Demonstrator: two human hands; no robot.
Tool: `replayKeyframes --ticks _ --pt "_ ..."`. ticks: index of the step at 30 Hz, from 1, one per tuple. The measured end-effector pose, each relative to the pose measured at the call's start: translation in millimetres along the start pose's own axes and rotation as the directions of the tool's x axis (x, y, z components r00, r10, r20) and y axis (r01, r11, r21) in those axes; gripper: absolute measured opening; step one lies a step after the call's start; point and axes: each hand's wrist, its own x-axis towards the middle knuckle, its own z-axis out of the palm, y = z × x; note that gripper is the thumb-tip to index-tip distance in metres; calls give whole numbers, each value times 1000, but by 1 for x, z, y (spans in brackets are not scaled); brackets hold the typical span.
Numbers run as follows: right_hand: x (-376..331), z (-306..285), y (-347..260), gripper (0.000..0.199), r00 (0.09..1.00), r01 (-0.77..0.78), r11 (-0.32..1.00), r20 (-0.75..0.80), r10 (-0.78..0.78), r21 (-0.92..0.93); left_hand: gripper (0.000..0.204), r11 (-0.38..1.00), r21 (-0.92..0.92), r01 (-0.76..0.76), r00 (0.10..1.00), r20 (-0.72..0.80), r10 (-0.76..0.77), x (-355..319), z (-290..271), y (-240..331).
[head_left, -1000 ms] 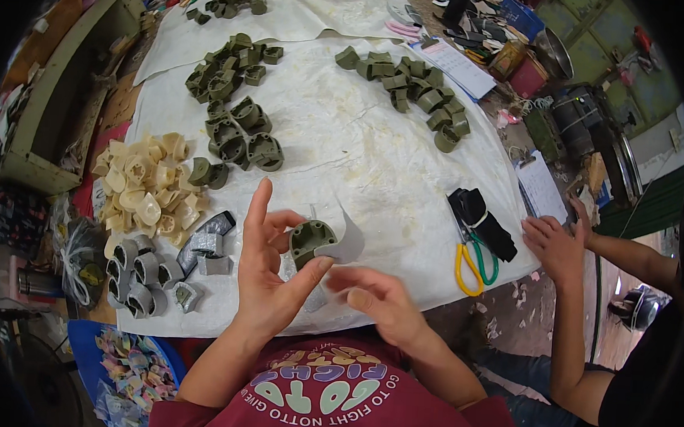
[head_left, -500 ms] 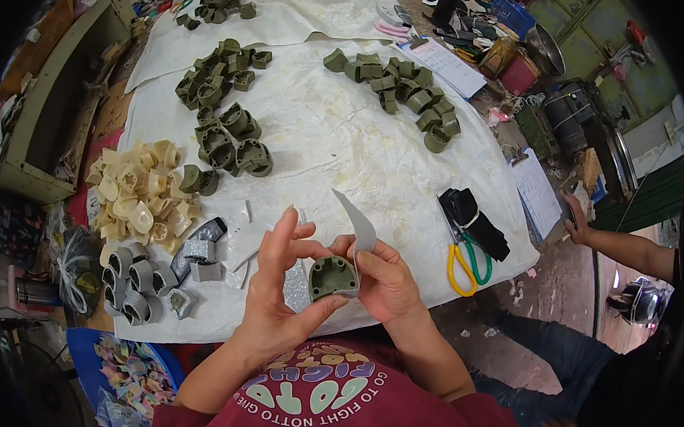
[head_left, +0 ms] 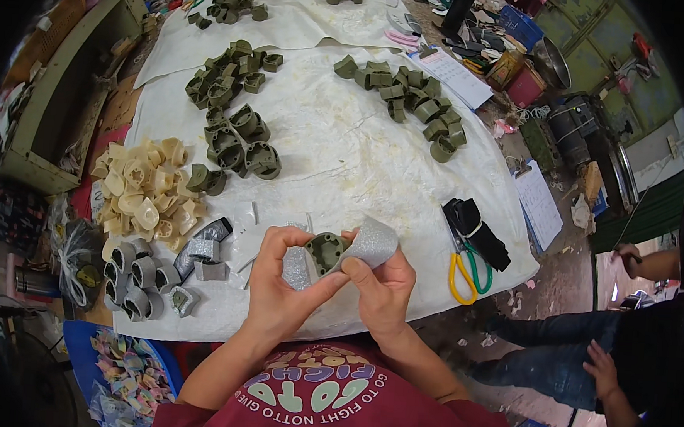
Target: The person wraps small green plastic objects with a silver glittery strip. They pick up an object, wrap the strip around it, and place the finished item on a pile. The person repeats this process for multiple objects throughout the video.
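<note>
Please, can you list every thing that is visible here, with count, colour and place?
olive plastic part: one, held in both hands
glitter strip: one, silver, being wrapped round that part
olive parts: many, in heaps on the white sheet
cream parts: a heap, left
silver-wrapped parts: several, lower left
scissors: one, yellow and green handles, right
black bundle: one, above the scissors
co-worker: one, far right
left hand: holds the part
right hand: holds the strip
</note>
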Motion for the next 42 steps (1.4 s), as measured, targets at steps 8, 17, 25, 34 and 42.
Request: replayKeyframes --ticks 8,17,25,34,42 --pt "25 -33 -14 27 889 -414 888 298 347 200 56 992 -94 -88 971 213 106 4 -13 4" --pt "5 -18 0 30 987 8 993 162 12 -121 49 1000 -6 27 1000 4 -27 -2 5 3" --pt "25 -26 -13 36 945 -246 969 218 243 -11 43 996 -85 -5 984 176 20 -1 -6 9" --pt "33 -41 -22 25 825 -483 873 367 430 64 47 991 -31 -134 946 294 137 0 -8 14" --pt "27 -42 -24 19 891 -193 965 380 249 -178 59 948 -206 241 916 371 -152 1 -6 8"
